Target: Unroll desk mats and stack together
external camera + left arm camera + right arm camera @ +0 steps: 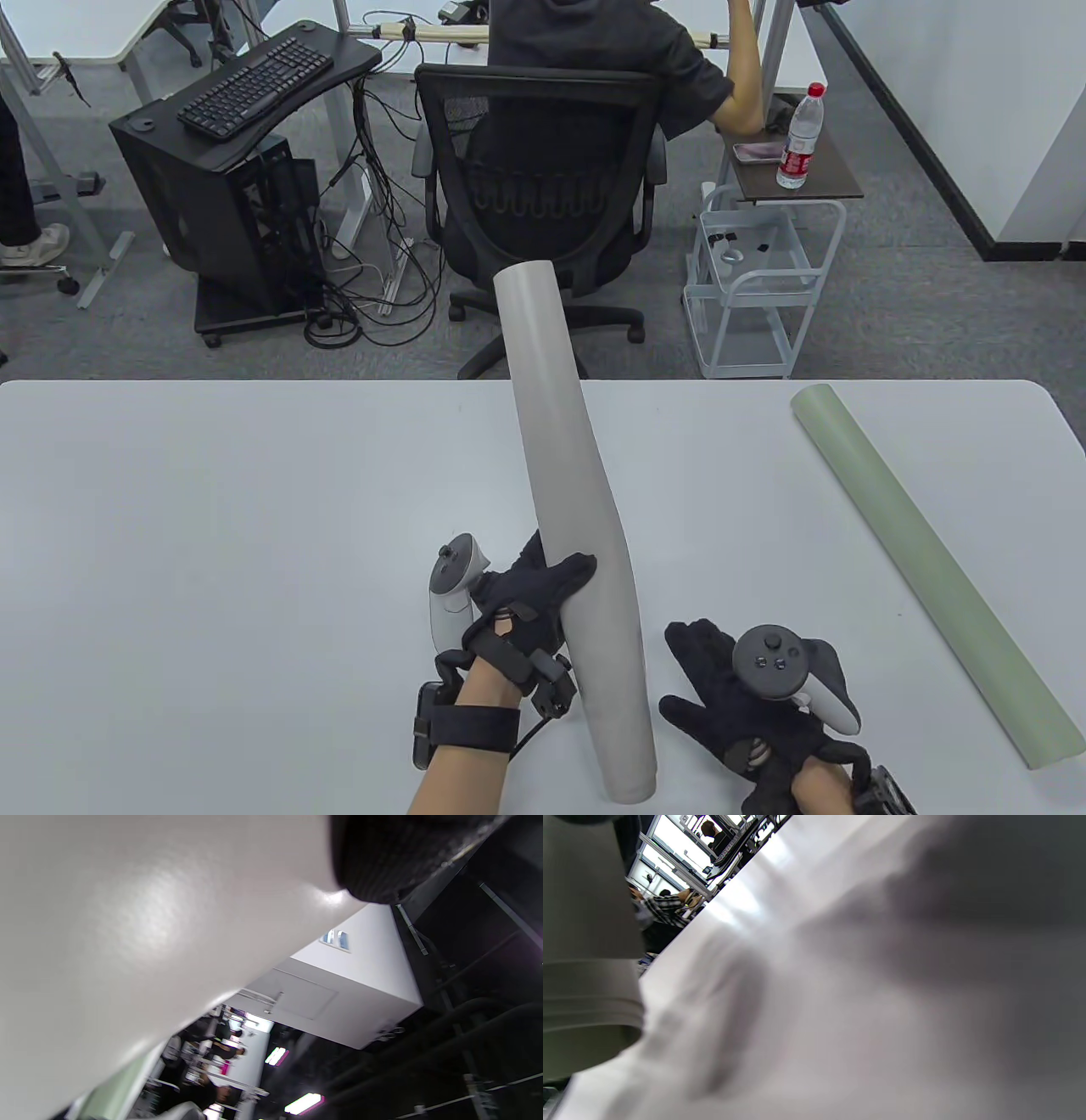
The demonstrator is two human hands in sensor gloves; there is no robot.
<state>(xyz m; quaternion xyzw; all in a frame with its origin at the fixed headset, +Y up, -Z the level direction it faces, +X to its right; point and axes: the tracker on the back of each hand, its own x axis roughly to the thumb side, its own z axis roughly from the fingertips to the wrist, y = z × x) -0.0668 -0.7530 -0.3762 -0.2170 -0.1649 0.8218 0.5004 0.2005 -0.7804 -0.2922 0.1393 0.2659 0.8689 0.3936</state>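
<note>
The surface (212,552) is a pale grey table with rounded far corners, standing in an office with grey carpet. Beyond its far edge a person sits in a black mesh chair (539,195), with a computer tower (216,221) carrying a keyboard (254,85) to the far left and a white wire trolley (764,280) and a water bottle (800,136) to the far right.

Two rolled desk mats show. The grey rolled mat (577,526) is lifted at an angle, its far end reaching past the surface edge; the left hand (522,607) grips it near its near end, fingers (573,573) clamped around the roll. The green rolled mat (925,569) lies on the surface at the right, running from far to near. The right hand (747,705) hangs just right of the grey roll, fingers (691,641) spread apart, holding nothing.

Both wrist views are blurred; the right one shows mostly the surface and one roll end (585,1014).
</note>
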